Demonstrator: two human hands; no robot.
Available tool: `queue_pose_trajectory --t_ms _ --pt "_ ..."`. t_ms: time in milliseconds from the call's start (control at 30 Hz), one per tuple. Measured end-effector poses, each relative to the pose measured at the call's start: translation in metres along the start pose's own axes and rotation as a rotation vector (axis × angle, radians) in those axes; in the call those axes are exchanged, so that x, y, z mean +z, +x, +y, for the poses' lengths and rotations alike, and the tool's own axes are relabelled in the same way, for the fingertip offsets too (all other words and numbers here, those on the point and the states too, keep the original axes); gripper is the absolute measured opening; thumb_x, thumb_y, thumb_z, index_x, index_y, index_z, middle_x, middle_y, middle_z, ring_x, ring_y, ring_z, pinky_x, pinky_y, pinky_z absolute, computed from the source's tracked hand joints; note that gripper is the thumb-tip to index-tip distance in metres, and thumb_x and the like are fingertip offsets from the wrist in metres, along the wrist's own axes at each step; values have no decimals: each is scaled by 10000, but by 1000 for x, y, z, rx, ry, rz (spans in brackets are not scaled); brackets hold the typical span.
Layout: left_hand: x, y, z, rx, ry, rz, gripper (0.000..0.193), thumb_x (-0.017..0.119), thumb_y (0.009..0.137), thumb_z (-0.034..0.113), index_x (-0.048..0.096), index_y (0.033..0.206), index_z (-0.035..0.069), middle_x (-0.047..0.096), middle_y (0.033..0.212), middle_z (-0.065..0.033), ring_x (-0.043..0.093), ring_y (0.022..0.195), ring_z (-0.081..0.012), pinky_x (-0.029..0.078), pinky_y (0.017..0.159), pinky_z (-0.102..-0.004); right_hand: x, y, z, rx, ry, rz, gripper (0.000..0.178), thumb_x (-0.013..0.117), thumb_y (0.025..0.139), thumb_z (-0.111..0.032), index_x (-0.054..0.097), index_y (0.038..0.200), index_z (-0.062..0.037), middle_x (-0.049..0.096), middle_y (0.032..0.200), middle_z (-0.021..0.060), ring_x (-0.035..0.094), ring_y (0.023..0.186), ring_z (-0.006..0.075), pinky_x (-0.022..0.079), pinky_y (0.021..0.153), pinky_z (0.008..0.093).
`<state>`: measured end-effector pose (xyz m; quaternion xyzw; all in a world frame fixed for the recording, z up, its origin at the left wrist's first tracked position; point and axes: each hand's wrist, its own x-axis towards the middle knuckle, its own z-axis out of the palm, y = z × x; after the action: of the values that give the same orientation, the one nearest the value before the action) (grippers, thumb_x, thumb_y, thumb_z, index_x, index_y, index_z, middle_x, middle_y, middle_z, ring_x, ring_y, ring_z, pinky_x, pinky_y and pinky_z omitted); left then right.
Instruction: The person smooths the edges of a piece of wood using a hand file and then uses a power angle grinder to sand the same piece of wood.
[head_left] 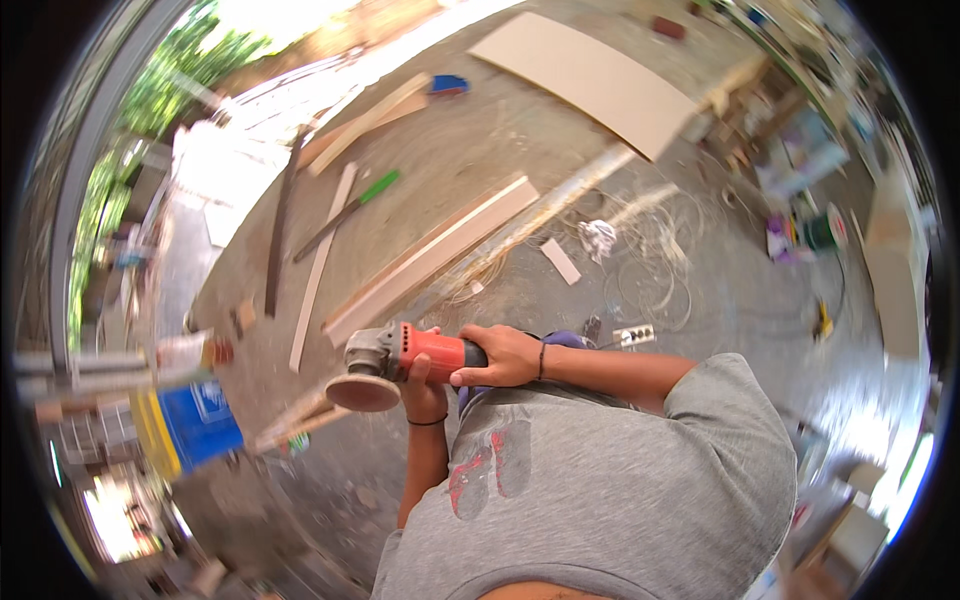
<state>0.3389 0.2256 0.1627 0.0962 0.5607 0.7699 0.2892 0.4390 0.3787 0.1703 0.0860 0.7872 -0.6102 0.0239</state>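
Note:
An orange-red angle grinder [432, 350] with a grey metal head and a round, tan disc [362, 393] is held in front of my body, its head pointing left. My left hand [425, 392] grips the body from below, just behind the head. Around the black rear end my right hand [507, 355] is closed. Beyond the tool, a long pale wooden piece [430, 262] lies slantwise on the work surface, apart from the disc. Whether the disc is spinning cannot be told.
Farther left lie a green-handled tool with a long blade [378, 187], a thin wooden strip [322, 270] and a dark bar [283, 230]. A large pale panel [585, 75] rests at the back. A power strip [634, 335], loose cord and a blue-yellow bucket [200, 425] are nearby.

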Motion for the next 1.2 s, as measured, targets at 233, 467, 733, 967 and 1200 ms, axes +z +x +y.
queue_pose_trajectory --t_ms 233,467,733,967,1200 --pt "-80 99 10 -107 112 -660 858 737 674 529 463 1278 -15 459 1314 -141 487 1192 -286 396 1024 -424 33 80 2 -178 526 13 735 692 790 -507 485 1257 23 623 1076 128 578 1021 231 439 896 328" --pt "-98 123 54 -247 60 -960 922 857 634 446 415 1331 35 460 1345 -130 449 1248 -274 391 1041 -437 111 92 -21 -9 652 339 675 766 688 -385 561 1179 30 615 1074 82 565 978 165 439 882 292" --pt "-130 101 78 -42 262 -1050 1036 676 658 737 413 1300 -33 510 1241 -128 517 1155 -252 423 968 -388 202 98 -70 -189 728 906 628 763 689 -308 552 1194 0 603 1052 67 559 953 166 453 851 295" --pt "-211 33 61 32 551 -1371 885 861 632 300 374 1312 11 517 1209 -128 528 1114 -238 435 940 -382 286 65 -85 -281 803 1237 639 778 698 -250 504 1229 -23 563 1084 39 519 992 135 416 917 293" --pt "-251 -17 81 -163 538 -1621 938 826 660 229 288 1397 7 521 1246 -139 505 1170 -220 399 991 -355 358 16 -95 -180 613 1305 644 751 756 -386 541 1209 21 622 1126 136 616 1012 213 497 889 362"
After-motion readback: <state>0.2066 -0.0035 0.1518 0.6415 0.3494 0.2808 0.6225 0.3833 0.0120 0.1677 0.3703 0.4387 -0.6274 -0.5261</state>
